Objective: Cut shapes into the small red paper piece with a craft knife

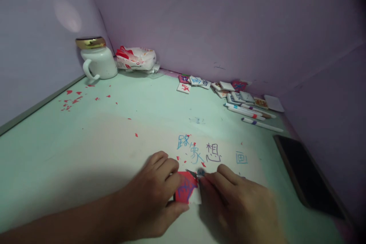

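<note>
Fingers of the left hand (156,194) curl around a small red card (185,187) at the lower middle of the frame, pinning it against the pale green table (85,152); the thumb lies along the card's lower edge. The right hand (237,202), blurred, is closed around a thin knife (193,173) whose tip touches the card's upper right corner. Just above the hands, blue characters (200,150) are written on the table. Red scraps (71,99) lie scattered at the left. A dark phone (305,175) lies at the right edge. Markers (251,112) and small tiles (223,87) sit at the upper right, a white mug (97,61) and a plastic bag (137,58) in the far corner.
</note>
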Motion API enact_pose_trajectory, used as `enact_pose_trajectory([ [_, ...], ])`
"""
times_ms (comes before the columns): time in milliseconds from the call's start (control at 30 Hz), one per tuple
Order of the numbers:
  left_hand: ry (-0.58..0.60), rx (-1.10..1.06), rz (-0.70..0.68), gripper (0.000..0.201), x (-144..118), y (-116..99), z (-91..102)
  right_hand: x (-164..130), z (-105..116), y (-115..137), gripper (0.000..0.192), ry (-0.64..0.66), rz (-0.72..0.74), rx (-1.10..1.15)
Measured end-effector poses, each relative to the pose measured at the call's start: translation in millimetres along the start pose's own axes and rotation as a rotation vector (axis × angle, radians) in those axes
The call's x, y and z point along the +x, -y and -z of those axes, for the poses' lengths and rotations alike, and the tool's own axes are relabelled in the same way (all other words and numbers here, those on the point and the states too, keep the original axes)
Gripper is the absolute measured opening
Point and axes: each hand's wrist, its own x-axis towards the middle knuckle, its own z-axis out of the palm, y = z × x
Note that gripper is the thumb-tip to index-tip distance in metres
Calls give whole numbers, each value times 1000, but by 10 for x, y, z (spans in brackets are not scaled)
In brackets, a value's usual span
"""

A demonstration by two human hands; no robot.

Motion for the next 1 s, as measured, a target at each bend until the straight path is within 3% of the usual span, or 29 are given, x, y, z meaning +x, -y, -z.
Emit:
enact_pose_trajectory([
  [333, 2, 18, 5, 13, -10, -13, -2, -37, -49, -33, 31, -47, -27, 225],
  [1000, 10, 33, 4, 13, -15, -5, 3, -106, -55, -185, 15, -11, 105, 225],
])
